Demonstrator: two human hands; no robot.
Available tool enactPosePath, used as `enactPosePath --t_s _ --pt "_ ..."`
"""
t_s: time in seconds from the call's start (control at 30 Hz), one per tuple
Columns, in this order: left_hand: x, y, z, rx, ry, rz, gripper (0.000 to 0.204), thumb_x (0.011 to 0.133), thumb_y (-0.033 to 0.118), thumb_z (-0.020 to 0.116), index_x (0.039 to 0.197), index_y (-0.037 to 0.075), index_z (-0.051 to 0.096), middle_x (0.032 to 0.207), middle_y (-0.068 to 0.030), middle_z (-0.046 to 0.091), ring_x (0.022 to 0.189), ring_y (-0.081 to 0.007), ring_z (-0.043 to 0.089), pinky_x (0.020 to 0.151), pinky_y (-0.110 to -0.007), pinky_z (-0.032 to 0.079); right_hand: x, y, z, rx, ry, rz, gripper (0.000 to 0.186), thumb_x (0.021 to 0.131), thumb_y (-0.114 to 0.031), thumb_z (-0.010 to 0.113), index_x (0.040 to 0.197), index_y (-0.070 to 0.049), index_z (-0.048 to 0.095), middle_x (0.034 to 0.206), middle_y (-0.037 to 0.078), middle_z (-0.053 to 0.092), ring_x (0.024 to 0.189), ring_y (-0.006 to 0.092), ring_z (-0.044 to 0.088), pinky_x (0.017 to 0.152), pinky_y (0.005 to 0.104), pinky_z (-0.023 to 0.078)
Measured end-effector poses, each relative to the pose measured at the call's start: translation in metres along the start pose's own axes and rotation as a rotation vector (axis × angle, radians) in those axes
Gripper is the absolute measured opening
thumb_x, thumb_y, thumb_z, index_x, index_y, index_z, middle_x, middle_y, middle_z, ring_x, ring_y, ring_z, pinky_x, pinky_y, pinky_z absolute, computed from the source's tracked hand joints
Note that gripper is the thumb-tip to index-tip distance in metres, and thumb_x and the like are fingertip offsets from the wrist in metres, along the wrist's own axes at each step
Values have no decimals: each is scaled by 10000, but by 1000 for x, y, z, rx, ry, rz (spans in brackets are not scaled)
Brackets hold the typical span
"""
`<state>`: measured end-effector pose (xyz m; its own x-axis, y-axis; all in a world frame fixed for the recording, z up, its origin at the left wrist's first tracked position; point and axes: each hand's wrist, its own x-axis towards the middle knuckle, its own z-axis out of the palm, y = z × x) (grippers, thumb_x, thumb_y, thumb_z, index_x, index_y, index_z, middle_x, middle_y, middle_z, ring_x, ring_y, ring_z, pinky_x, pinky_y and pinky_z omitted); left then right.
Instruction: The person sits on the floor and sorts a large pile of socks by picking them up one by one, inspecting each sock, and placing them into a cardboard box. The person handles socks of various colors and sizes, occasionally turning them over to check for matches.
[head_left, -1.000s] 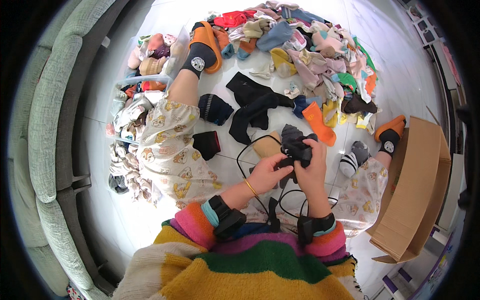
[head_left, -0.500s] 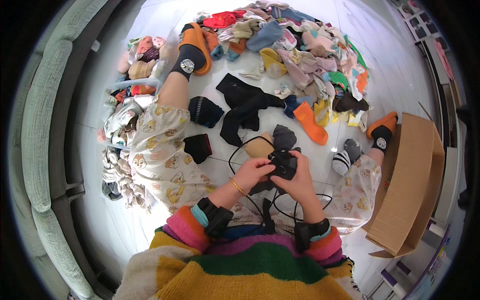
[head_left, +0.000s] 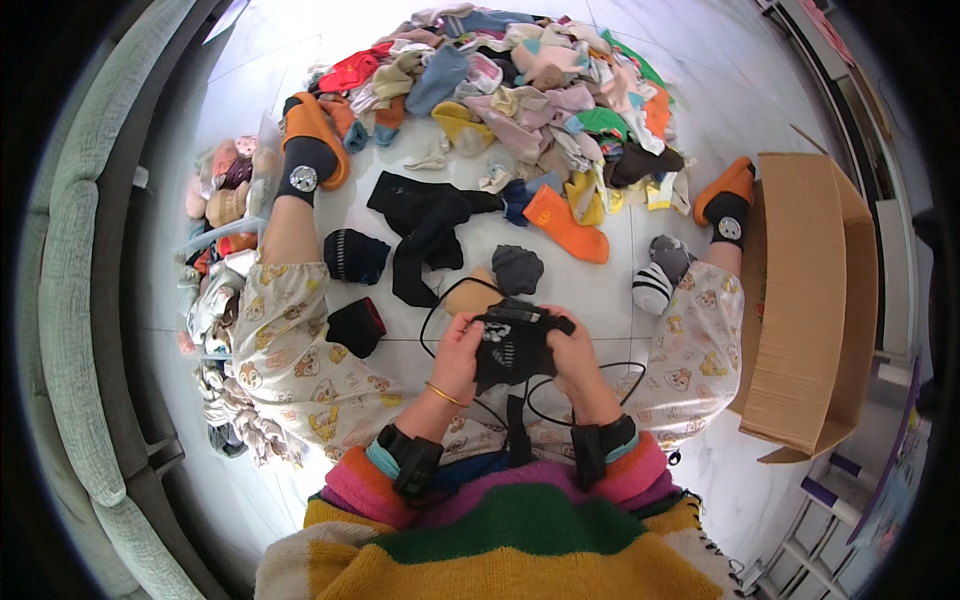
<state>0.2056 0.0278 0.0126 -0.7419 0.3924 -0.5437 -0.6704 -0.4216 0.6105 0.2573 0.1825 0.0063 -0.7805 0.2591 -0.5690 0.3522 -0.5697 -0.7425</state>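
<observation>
- In the left hand (head_left: 456, 352): left edge of the dark sock (head_left: 515, 358), pinched between thumb and bent fingers, grip closed on the cloth.
- In the right hand (head_left: 575, 358): right edge of the same dark sock, held near its upper corner, fingers curled tight around it.
- Between both hands: the dark sock, spread fairly flat, pale pattern showing on its left part. Cannot quite tell, so small and dark, whether one layer or two.
- Just beyond, on the white floor (head_left: 605, 308): grey bundle (head_left: 517, 270), with beige bundle (head_left: 470, 294) close by at its lower left.
- Beside the left leg (head_left: 300, 350): navy bundle (head_left: 357, 256) and, nearer, red-rimmed bundle (head_left: 352, 328).
- Farther out, in the middle: black socks (head_left: 430, 225), loose and overlapping; to their right, orange sock (head_left: 567, 225), laid out at a slant.
- By the right leg (head_left: 705, 320): striped bundle (head_left: 652, 290) against mottled bundle (head_left: 670, 256).
- Across the far side: broad pile (head_left: 540, 100) of mixed socks.
- Outside the left leg: filled bin (head_left: 222, 234) and, nearer, pale heap (head_left: 245, 415).
- Outside the right leg: open cardboard box (head_left: 800, 300).
- At the left wrist: gold bangle (head_left: 445, 395).
</observation>
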Motion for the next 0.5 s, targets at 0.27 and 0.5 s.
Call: enactPosePath --t_s 0.27,0.5 --pt "-2 11 4 81 -160 -89 115 868 104 455 954 60 518 833 10 547 728 -72 522 676 -206 435 -31 4 16 75 -339 460 455 636 52 422 1081 3 503 896 49 569 771 131 552 689 244 452" --pt "-17 8 -3 178 -249 -240 185 869 167 481 1018 59 505 940 5 524 898 -75 490 807 -231 396 -33 -31 7 -142 -446 196 406 686 31 462 1091 -2 482 904 30 543 801 118 531 725 234 433"
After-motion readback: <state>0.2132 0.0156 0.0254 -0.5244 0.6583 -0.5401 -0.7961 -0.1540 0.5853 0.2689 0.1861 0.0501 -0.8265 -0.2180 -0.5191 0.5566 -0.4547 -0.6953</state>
